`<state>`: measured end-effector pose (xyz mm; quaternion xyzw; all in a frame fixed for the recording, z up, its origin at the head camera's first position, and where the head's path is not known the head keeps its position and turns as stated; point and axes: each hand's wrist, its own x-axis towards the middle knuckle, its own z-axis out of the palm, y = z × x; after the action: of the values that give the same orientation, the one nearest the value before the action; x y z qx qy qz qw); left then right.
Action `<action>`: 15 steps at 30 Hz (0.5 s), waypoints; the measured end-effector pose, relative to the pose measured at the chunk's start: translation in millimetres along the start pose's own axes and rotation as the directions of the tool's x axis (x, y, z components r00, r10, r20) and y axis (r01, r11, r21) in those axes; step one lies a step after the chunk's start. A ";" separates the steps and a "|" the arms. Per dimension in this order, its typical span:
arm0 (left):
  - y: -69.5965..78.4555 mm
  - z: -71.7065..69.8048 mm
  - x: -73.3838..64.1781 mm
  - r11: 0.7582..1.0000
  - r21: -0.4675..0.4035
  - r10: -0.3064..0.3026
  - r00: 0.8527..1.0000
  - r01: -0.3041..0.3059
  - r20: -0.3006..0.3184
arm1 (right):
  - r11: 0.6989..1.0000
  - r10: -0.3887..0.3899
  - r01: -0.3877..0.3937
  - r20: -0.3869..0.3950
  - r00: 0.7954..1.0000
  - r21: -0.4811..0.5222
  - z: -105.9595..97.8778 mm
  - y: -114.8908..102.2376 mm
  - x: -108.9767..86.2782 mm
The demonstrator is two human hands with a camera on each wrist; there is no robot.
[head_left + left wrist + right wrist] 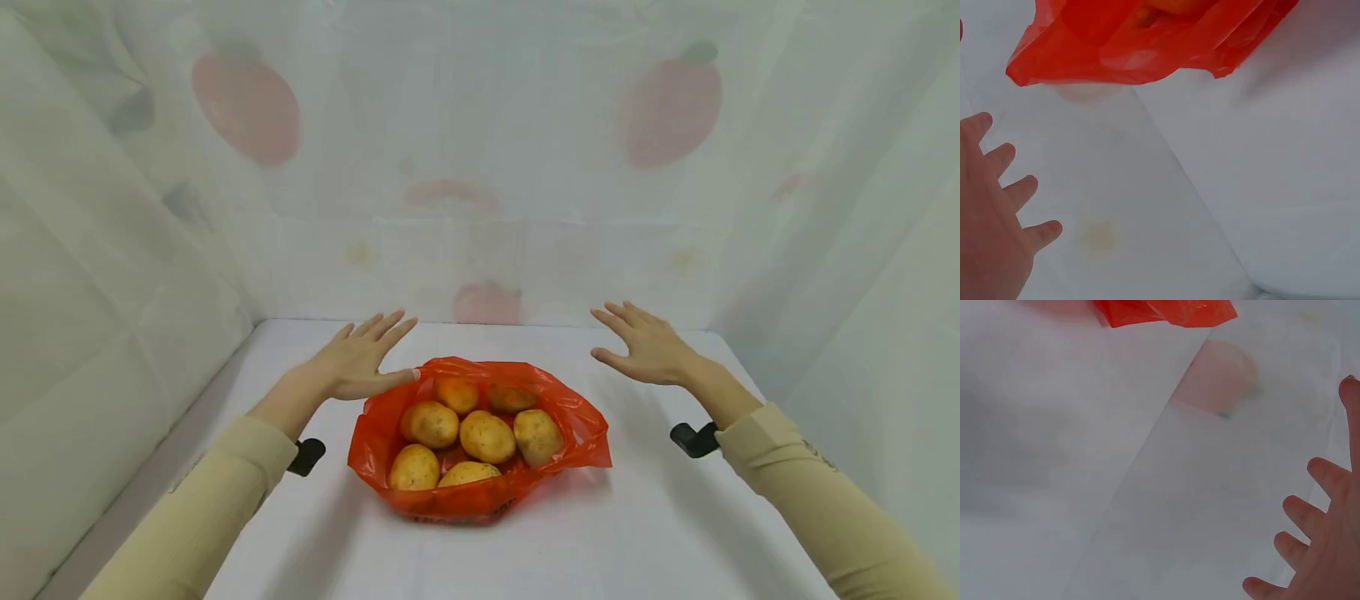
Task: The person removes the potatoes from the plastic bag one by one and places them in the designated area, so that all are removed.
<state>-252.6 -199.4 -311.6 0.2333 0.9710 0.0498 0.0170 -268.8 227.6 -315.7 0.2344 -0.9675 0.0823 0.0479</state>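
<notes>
- The red plastic bag (pixel 427 502) lay on the white table (pixel 600 533), its mouth gaping upward and its rim crumpled.
- Seven potatoes (pixel 487 437) showed inside the bag, close together.
- The left hand (pixel 360 362) was at the bag's back left edge, fingers spread wide, grasping nothing; its thumb overlapped the rim in the head view, and I could not tell whether they touched.
- The right hand (pixel 647 348) hung beyond the bag's back right side, well apart from it, fingers likewise spread and holding nothing.
- The bag's film looked thin, limp and slick: light in itself, but probably heavy with its load, and a narrow pinch of rim might have stretched or torn.
- The potatoes seemed firm and sturdy, though their rounded shapes could have rolled or shifted inside the bag.
- The surest hold appeared to be both sides of the bag's rim, gathered into thick folds.
</notes>
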 end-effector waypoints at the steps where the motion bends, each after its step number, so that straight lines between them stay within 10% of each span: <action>1: -0.5 2.1 -1.4 1.000 -0.012 0.005 1.000 -0.005 -0.003 | 1.000 -0.004 0.004 -0.002 1.000 0.007 1.2 -0.3 -0.8; 15: 5.9 17.4 -20.1 0.984 -0.140 0.104 0.994 -0.108 -0.036 | 0.995 -0.047 0.050 -0.028 0.998 0.092 11.8 -4.0 -9.0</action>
<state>-231.0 -201.8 -328.1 0.2821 0.9513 0.1228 0.0172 -259.7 226.0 -327.9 0.2588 -0.9559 0.1290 0.0515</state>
